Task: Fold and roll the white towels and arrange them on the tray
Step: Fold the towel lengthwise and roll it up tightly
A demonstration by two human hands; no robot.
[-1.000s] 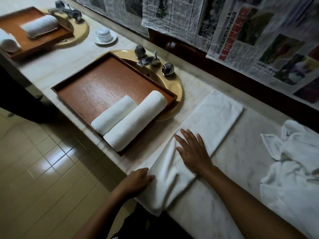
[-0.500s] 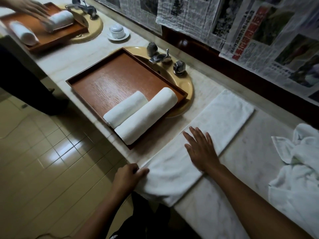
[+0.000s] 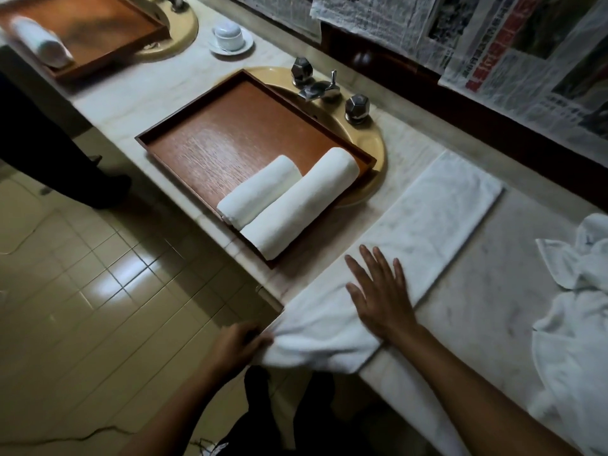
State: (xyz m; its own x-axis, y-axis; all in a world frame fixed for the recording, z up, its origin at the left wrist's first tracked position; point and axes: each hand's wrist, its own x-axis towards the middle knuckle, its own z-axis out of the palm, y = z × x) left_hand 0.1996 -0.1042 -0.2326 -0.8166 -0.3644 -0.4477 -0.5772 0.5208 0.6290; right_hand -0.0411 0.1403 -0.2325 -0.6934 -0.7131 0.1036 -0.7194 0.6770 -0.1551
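White folded towel [image 3: 437, 212] lies flat under your right hand [image 3: 381, 297], palm down, fingers straight and spread, pressing the strip near its near end. Your left hand [image 3: 237, 343] is curled around that near end, bunching the cloth where it hangs over the front edge of the marble counter [image 3: 487, 311]. The rest of the strip runs away from you, diagonally up and right, flat on the counter.

Just left of the towel, a wooden tray [image 3: 230, 133] sits partly over a yellow sink [image 3: 375, 149]. Two rolled towels lie side by side and touching at the tray's right end: the shorter roll [image 3: 260, 192] on the left, the longer roll [image 3: 302, 202] on the right against the rim. Chrome faucet [image 3: 319, 88] with two faceted knobs stands behind the tray.

Right edge of the counter: crumpled pile of white towels [image 3: 579, 307], apart from your strip.

Far left: second wooden tray [image 3: 98, 28] with one rolled towel [image 3: 42, 44] over another yellow sink. Lidded white cup on a saucer [image 3: 230, 34] stands between the two sinks. Newspaper sheets [image 3: 493, 44] cover the back wall. Another person's dark trouser leg [image 3: 49, 143] stands on the tiled floor [image 3: 82, 274] at left.
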